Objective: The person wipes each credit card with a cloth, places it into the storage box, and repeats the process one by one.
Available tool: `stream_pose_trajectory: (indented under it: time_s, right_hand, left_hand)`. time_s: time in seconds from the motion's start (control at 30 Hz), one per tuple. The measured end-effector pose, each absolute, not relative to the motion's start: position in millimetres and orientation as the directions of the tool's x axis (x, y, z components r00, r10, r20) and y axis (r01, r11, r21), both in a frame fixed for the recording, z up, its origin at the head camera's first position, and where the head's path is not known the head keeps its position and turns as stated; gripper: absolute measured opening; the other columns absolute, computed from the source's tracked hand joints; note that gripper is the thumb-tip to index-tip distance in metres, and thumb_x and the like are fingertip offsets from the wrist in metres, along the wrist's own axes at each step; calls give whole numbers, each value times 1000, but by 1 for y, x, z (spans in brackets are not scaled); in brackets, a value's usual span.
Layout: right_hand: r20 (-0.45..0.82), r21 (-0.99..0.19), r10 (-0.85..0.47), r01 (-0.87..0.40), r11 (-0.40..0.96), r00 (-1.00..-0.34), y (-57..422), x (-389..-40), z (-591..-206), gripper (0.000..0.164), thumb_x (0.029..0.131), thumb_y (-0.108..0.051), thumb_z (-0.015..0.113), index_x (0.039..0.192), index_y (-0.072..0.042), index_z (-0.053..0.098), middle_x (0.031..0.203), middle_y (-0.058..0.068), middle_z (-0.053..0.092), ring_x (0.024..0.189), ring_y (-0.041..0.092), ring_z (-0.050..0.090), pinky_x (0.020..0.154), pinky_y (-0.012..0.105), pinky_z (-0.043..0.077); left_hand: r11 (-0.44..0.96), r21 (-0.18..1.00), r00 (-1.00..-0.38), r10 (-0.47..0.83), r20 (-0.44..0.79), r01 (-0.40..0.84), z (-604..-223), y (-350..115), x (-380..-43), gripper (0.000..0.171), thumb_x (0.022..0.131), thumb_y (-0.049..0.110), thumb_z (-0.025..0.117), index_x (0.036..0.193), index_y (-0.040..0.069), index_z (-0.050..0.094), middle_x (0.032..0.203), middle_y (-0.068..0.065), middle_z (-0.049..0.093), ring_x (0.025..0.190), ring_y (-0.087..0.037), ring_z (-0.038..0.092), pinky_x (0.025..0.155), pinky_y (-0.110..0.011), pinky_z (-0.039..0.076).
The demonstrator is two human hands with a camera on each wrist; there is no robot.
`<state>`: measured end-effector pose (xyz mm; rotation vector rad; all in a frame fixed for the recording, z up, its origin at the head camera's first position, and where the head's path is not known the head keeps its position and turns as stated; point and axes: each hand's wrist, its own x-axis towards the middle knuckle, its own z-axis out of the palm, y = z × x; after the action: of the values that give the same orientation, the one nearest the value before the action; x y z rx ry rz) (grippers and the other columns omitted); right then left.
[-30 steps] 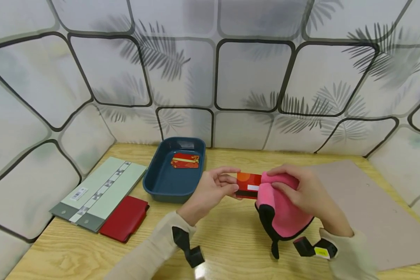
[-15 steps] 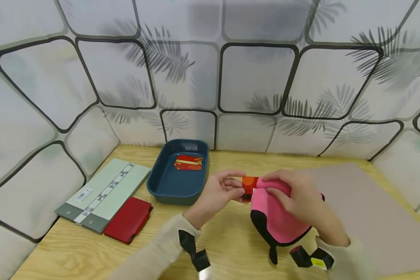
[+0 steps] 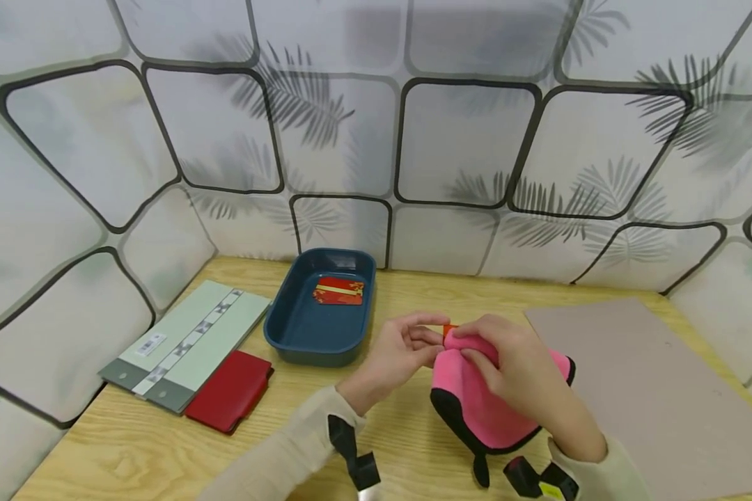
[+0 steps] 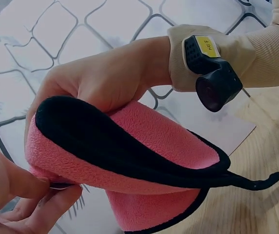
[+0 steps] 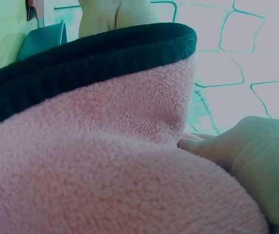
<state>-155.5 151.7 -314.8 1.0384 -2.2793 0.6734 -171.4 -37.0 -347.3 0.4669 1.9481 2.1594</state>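
My right hand (image 3: 517, 369) pinches a folded pink cloth with black edging (image 3: 495, 410), fuzzy in texture, with a black hanging loop at its lower corner. Sandwiched in the fold is a red card (image 3: 448, 330); only a small orange-red corner shows in the head view, and the rest is hidden by the cloth. My left hand (image 3: 395, 356) pinches the card's left end between thumb and fingers. Close up in the left wrist view, the thin dark card edge (image 4: 61, 185) sits between the left fingers, right at the cloth.
A blue tray (image 3: 282, 341) with a red and gold card (image 3: 338, 291) in it stands behind my left hand. At left, a pale green folder (image 3: 188, 334) lies beside a red wallet-like case (image 3: 232, 391). A greyish-beige sheet (image 3: 652, 390) covers the right side of the wooden table.
The cloth and my right hand have moved left along the card, covering nearly all of it. My left hand keeps its hold on the card's end.
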Motion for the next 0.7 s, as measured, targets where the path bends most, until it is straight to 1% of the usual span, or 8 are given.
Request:
stream_pose_trajectory:
  time_s: [0.17,0.3,0.4,0.5,0.6,0.7]
  right_hand:
    - [635,-210,-504,-759,616,-585,157,-157,-313,32,69,6,80,95,-10,70,87,-2,69,78,13,65,67,32,58]
    - [605,-229,-485,-721,654,-631,166,-161,-310,32,71,5,80,97,-10,70,90,-2,70,82,16,67,71,37,58]
    - [584,-233,-470,-691,684,-662,174,-164,-308,31,72,3,79,99,-10,71,92,0,71,83,19,68,73,41,57]
    - [576,-221,-463,-674,705,-674,182,-165,-305,30,73,3,79,100,-9,71,93,2,71,84,21,68,74,44,57]
    - [572,-218,-461,-668,711,-678,190,-166,-303,30,73,3,78,99,-9,71,93,2,72,85,23,68,75,46,56]
    - [564,-209,-457,-654,727,-688,198,-167,-301,29,73,2,78,99,-10,72,93,1,72,85,22,69,76,45,55]
  left_hand:
    - [-130,990,-942,324,91,51,-345,-38,-170,37,87,-14,59,124,-7,58,99,-30,66,71,-8,66,73,-35,60]
    - [-133,990,-946,309,95,55,-343,-40,-170,39,86,-15,58,124,-7,57,100,-33,65,72,-14,67,73,-40,60]
    - [-144,987,-948,300,109,68,-342,-41,-170,38,86,-15,58,123,-6,58,100,-32,64,73,-16,67,73,-42,60]
    - [-160,984,-947,297,121,75,-343,-41,-169,37,86,-17,56,122,-8,58,99,-33,63,70,-14,66,72,-41,60]
    - [-152,985,-946,299,123,79,-345,-40,-168,35,86,-16,56,120,-10,59,99,-32,61,71,-12,65,72,-38,60]
    - [-119,989,-947,296,124,92,-345,-40,-168,32,87,-14,58,119,-10,61,101,-32,61,76,-15,67,72,-35,60]
